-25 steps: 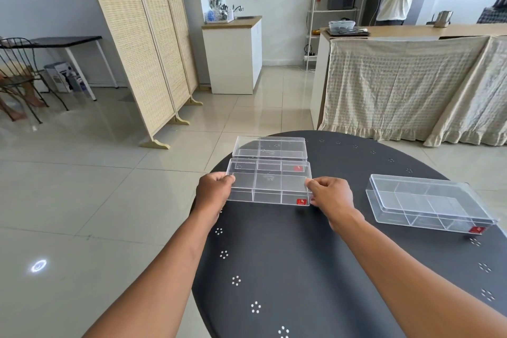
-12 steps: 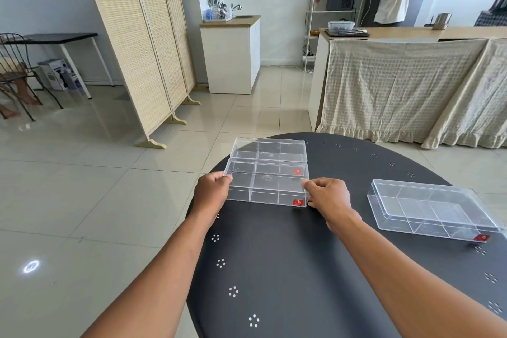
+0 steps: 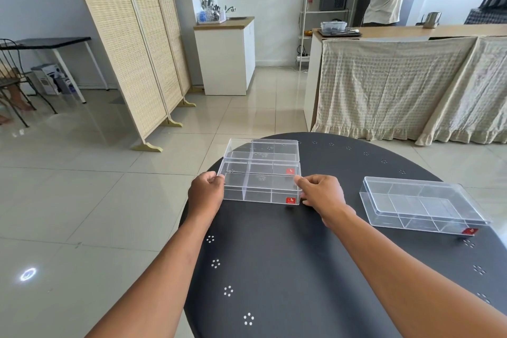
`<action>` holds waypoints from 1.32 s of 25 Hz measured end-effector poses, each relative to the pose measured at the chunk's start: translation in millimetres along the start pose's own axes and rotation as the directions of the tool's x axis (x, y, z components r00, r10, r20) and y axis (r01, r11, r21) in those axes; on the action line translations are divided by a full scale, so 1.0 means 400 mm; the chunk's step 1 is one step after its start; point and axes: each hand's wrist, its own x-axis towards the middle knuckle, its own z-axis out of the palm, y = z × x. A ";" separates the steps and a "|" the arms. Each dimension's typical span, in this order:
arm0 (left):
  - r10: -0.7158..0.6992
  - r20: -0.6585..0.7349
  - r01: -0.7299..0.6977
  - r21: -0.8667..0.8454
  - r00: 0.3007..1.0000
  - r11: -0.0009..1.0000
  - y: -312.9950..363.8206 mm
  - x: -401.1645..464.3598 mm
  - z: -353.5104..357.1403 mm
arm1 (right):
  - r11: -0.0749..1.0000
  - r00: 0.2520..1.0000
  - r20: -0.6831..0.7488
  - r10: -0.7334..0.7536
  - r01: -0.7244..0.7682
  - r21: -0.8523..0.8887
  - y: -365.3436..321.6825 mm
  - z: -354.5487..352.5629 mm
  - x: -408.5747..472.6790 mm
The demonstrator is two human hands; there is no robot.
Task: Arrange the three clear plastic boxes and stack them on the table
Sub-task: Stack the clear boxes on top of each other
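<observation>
left hand (image 3: 207, 192) and right hand (image 3: 321, 191) grip near box (image 3: 260, 186) at centre | far box (image 3: 263, 149) touching behind | third box (image 3: 419, 204) right, unstacked | stacking not begun

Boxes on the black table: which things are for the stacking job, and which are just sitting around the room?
For the job:
- held clear box, in the left hand and right hand
- far clear box
- right clear box
- black table

Just around:
- folding screen
- white cabinet
- cloth-draped counter
- chair
</observation>
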 end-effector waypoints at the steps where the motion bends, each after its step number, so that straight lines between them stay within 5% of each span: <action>1: 0.021 -0.072 -0.020 0.017 0.997 1.000 0.012 -0.018 -0.003 | 1.000 1.000 0.004 -0.006 0.006 0.007 -0.003 -0.008 -0.006; 4: 0.205 -0.235 -0.196 0.062 0.950 0.979 0.061 -0.092 -0.002 | 0.998 0.998 -0.021 -0.063 0.063 -0.004 -0.022 -0.053 -0.036; 8: 0.330 -0.100 -0.328 0.044 0.939 0.944 0.145 -0.207 0.074 | 0.985 0.978 -0.118 -0.174 0.175 -0.007 -0.036 -0.202 -0.071; 14: 0.314 0.169 -0.307 -0.064 0.934 0.949 0.270 -0.358 0.270 | 0.991 0.938 -0.323 -0.128 0.132 -0.009 0.022 -0.507 -0.081; 21: 0.247 0.315 -0.239 -0.062 0.917 0.969 0.314 -0.441 0.479 | 0.996 0.879 -0.476 0.004 -0.046 -0.078 0.177 -0.712 -0.044; 33: 0.142 0.287 -0.154 0.019 0.947 0.988 0.277 -0.464 0.521 | 0.971 0.935 -0.314 0.163 -0.096 0.218 0.225 -0.705 -0.026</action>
